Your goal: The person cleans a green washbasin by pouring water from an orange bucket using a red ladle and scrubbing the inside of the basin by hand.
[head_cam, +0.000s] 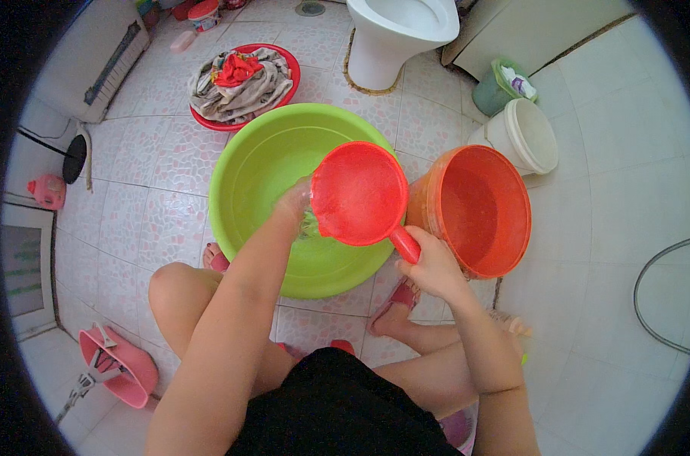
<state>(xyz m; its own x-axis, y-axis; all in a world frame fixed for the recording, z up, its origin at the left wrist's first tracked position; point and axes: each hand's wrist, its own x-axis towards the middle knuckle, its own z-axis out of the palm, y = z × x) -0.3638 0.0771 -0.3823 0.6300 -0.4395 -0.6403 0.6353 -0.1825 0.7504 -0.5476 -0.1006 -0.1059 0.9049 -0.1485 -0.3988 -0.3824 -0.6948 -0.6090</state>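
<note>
My right hand point(433, 262) grips the handle of a red plastic dipper point(359, 194), tilted over a large green plastic basin point(248, 142). Water runs from the dipper's left edge into the basin. Against that edge, in the splashing water, is my left hand point(296, 199); its fingers are mostly hidden. An orange bucket point(484, 211) stands right of the basin, beside my right hand. Beyond the basin, a red basin point(292, 68) holds a heap of grey cloth point(259, 97) with a red cloth point(236, 69) on top.
A white toilet point(379, 51) stands at the back. Near the right wall are a white bucket point(510, 134) and a green bin point(490, 94). At left lie a pink bottle point(48, 192) and a pink mop bucket point(131, 365). My slippered feet flank the green basin.
</note>
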